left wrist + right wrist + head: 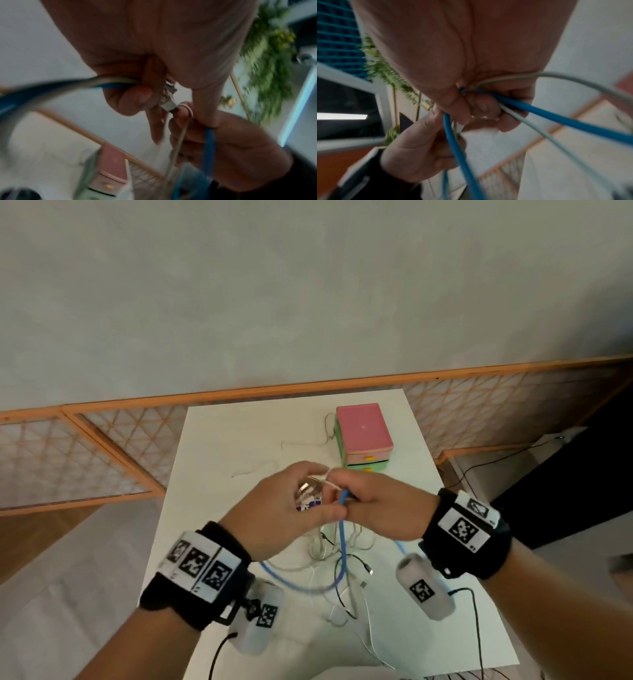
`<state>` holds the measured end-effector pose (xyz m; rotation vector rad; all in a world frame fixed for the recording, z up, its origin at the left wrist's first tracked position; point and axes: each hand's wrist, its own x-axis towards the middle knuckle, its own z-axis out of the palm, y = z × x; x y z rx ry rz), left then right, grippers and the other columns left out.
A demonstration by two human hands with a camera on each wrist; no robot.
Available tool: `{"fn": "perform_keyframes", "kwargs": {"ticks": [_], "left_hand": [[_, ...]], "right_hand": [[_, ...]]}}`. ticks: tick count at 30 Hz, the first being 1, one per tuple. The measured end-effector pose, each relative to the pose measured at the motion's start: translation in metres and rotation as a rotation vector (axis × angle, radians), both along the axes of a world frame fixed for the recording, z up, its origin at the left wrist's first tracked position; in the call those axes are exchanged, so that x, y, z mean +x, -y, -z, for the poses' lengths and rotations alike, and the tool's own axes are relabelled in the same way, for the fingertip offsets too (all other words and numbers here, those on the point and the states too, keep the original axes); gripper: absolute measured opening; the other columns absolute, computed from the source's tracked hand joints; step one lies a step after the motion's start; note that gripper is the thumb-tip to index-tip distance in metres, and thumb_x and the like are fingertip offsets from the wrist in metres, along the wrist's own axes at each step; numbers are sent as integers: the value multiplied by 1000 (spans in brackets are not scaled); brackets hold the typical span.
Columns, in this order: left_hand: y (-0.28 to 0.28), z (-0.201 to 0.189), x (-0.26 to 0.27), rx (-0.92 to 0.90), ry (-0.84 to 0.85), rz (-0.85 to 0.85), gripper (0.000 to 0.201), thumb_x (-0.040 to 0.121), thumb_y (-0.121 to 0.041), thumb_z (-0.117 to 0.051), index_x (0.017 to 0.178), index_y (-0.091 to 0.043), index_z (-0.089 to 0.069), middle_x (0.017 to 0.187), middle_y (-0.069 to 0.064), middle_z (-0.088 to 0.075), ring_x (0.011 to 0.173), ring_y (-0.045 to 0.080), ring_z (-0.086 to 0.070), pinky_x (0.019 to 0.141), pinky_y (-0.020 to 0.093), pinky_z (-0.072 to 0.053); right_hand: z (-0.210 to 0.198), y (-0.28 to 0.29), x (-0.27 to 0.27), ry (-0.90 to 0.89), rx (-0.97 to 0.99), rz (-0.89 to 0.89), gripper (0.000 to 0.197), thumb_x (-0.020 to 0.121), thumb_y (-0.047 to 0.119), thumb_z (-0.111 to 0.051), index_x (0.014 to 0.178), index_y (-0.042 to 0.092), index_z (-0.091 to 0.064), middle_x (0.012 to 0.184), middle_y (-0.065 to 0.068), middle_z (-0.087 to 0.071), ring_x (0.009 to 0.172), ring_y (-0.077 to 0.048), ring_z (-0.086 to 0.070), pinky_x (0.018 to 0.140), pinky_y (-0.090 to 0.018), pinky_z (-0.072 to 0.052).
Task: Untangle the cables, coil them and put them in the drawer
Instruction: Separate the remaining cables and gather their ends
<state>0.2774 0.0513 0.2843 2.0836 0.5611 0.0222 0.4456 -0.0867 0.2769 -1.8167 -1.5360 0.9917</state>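
Above the middle of the white table (219,440), my two hands meet on a tangle of cables. My left hand (294,505) curls its fingers round a blue cable (113,85) and a grey one, and a small silver connector (169,104) shows at its fingertips. My right hand (376,505) grips the blue cable (556,116) and a white cable (539,129), with a thin white loop (187,108) over one finger. The blue cable (342,535) hangs from both hands to the table. The pink and green drawer unit (364,436) stands behind, drawers closed.
Loose white cables (305,444) lie on the table left of the drawer unit. Black and white cables (346,594) sprawl under my wrists toward the front edge. A wooden lattice screen (113,453) runs behind the table. A green plant (267,67) shows in the wrist views.
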Motion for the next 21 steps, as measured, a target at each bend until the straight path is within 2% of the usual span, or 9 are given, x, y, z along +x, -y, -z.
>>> {"fn": "perform_keyframes", "kwargs": {"ticks": [1, 3, 6, 9, 11, 14, 19, 20, 21], "left_hand": [[-1, -2, 1, 2, 20, -16, 40, 85, -56, -77, 118, -34, -68, 102, -10, -79, 88, 2, -71, 85, 26, -56], [-3, -11, 0, -24, 107, -65, 9, 96, -33, -74, 96, -23, -73, 78, -6, -78, 66, 0, -63, 68, 14, -47], [-7, -24, -5, -71, 197, -106, 13, 93, -29, -77, 90, -17, -74, 70, -5, -75, 59, -1, -60, 62, 7, -44], [-4, -25, -6, -48, 183, -133, 19, 85, -33, -84, 87, -18, -73, 62, -15, -67, 55, -1, -58, 58, 6, -42], [-5, -20, -8, 20, 187, -157, 13, 90, -30, -81, 86, -19, -75, 59, -19, -63, 51, -1, -56, 56, 7, -39], [-7, -22, -14, 20, 283, -192, 15, 96, -21, -75, 82, -15, -74, 54, -19, -56, 46, 0, -48, 52, 7, -35], [-26, -48, -35, -17, 600, -379, 22, 93, -19, -79, 74, -22, -69, 56, -12, -47, 52, 6, -34, 50, 18, -30], [-30, -54, -41, -53, 676, -418, 20, 92, -21, -79, 74, -25, -70, 55, -8, -47, 51, 11, -32, 50, 23, -28], [-34, -60, -47, -77, 745, -458, 19, 91, -21, -78, 75, -27, -71, 55, 5, -45, 51, 17, -29, 49, 30, -26]], "right_hand": [[-13, -4, 2, 5, 42, 1, 7, 101, 15, -58, 98, 21, -60, 86, 13, -63, 77, -4, -56, 71, -21, -45], [-29, -10, 9, 20, 79, 42, 7, 103, 16, -56, 104, 19, -62, 96, 1, -67, 85, -13, -60, 79, -32, -50], [-36, -19, 12, 81, 68, 36, 9, 105, 18, -51, 107, 17, -60, 99, -4, -66, 87, -20, -59, 82, -38, -49], [-40, -27, 4, 105, 69, 6, 10, 106, 20, -50, 111, 16, -58, 100, -2, -67, 90, -18, -62, 82, -39, -51], [-42, -32, -1, 92, 80, -1, 12, 106, 20, -51, 116, 16, -56, 102, -2, -68, 86, -14, -61, 79, -34, -51], [-43, -38, 0, 62, 97, -7, 15, 107, 24, -50, 118, 16, -54, 98, -9, -66, 82, -21, -59, 76, -34, -52], [-6, -41, 24, 170, -65, -28, 20, 107, 29, -44, 106, 17, -62, 99, -10, -67, 93, -27, -65, 92, -47, -54], [4, -40, 28, 218, -120, -37, 23, 106, 30, -43, 104, 19, -62, 99, -8, -68, 94, -30, -65, 93, -50, -53], [13, -39, 32, 269, -171, -43, 24, 106, 32, -42, 102, 19, -62, 98, -8, -68, 94, -31, -64, 93, -52, -52]]}}
